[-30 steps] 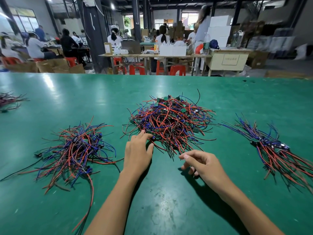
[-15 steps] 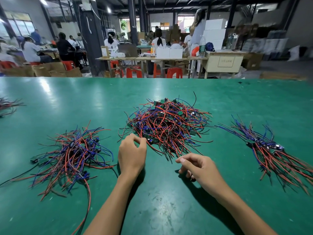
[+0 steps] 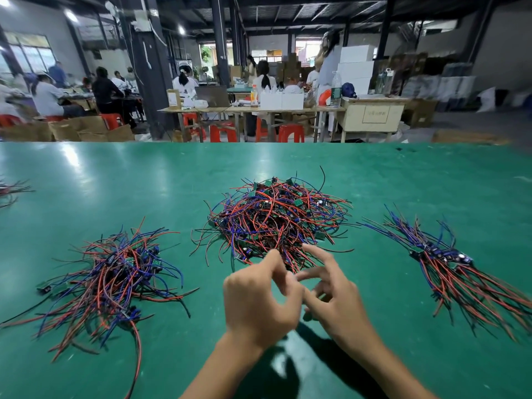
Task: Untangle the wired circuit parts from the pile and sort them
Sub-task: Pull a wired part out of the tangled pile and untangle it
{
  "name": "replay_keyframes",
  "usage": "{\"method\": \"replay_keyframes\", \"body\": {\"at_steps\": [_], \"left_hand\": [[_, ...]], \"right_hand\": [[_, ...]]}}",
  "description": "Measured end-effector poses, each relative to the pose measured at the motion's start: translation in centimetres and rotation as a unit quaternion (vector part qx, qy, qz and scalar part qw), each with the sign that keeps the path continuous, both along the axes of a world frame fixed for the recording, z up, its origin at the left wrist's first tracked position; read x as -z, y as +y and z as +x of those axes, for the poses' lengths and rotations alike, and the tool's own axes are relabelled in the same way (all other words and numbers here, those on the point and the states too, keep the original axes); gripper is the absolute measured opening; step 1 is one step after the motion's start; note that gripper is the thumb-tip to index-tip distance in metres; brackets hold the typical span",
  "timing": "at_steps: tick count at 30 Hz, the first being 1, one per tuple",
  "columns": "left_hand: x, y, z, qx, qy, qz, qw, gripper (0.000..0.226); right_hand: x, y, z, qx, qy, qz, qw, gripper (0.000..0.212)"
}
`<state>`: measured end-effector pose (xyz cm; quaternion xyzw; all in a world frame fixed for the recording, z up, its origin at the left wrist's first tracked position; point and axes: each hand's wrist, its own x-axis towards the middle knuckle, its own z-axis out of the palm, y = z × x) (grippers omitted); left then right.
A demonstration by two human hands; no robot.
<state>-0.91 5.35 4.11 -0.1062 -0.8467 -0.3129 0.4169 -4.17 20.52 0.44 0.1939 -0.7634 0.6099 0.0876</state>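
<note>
A tangled central pile (image 3: pixel 276 217) of red, blue and black wires with small green circuit boards lies on the green table (image 3: pixel 288 165). A looser heap of wired parts (image 3: pixel 112 272) sits to the left. A straighter bundle of wired parts (image 3: pixel 449 263) lies to the right. My left hand (image 3: pixel 256 300) and my right hand (image 3: pixel 336 298) meet just in front of the central pile, touching each other. The right hand's fingers are spread and reach toward the pile's near edge. My left fingers curl away from the camera and are blurred, and no wire shows in them.
A few more wires (image 3: pixel 11 191) lie at the table's far left edge. Beyond the table's far edge are work tables (image 3: pixel 259 110), red stools (image 3: pixel 290 133), cardboard boxes (image 3: pixel 95 131) and several seated people.
My left hand has left the pile's near-left edge and moved right to meet my right hand. My right hand lifted off the table and spread its fingers toward the pile.
</note>
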Motion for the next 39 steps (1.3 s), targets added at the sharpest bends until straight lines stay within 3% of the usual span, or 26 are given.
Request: {"method": "replay_keyframes", "body": {"at_steps": [4,7,11,14,18,21,23,26,29,33,37,39], "left_hand": [[1.0,1.4,0.5,0.059,-0.005,-0.079,0.995,0.012],[1.3,2.1,0.6,0.063,-0.007,-0.104,0.993,0.015],[1.0,2.1,0.4,0.048,-0.010,-0.085,0.995,0.020],[1.1,1.6,0.0,0.034,-0.027,-0.064,0.997,0.027],[0.7,1.0,-0.2,0.098,-0.020,-0.017,0.995,0.024],[0.3,-0.5,-1.1,0.088,-0.037,0.076,0.993,0.015],[0.6,-2.2,-2.2,0.062,-0.125,0.052,0.989,0.039],[1.9,-4.1,-3.4,0.064,-0.237,-0.061,0.967,0.051],[2.8,-3.9,-3.8,0.078,-0.248,-0.082,0.962,0.032],[2.6,-3.2,-3.6,0.103,-0.227,-0.020,0.968,0.023],[1.7,-2.8,-3.2,0.168,-0.252,0.084,0.949,0.017],[1.5,-2.7,-3.2,0.152,-0.248,0.083,0.953,0.019]], "right_hand": [[-0.3,0.0,0.0,0.025,0.051,0.034,0.998,0.060],[-0.8,0.0,0.2,0.039,0.062,0.042,0.996,0.034],[-1.5,0.6,0.3,-0.044,0.077,0.115,0.989,0.016],[-1.1,0.6,0.3,-0.077,0.062,0.143,0.985,0.029],[-0.3,-0.1,0.3,-0.066,0.027,0.071,0.995,0.026],[-0.7,0.0,-0.5,-0.031,-0.062,-0.077,0.995,0.011],[-1.0,0.6,-0.9,-0.009,-0.098,-0.134,0.986,0.012],[-1.2,1.1,-1.1,0.005,-0.119,-0.149,0.982,0.012],[-1.2,1.1,-1.0,0.002,-0.136,-0.149,0.979,0.011],[-1.2,1.1,-1.1,0.024,-0.128,-0.143,0.981,0.011],[-1.8,1.4,-1.3,0.047,-0.138,-0.156,0.977,0.016],[-2.1,1.4,-1.3,0.037,-0.163,-0.152,0.974,0.022]]}}
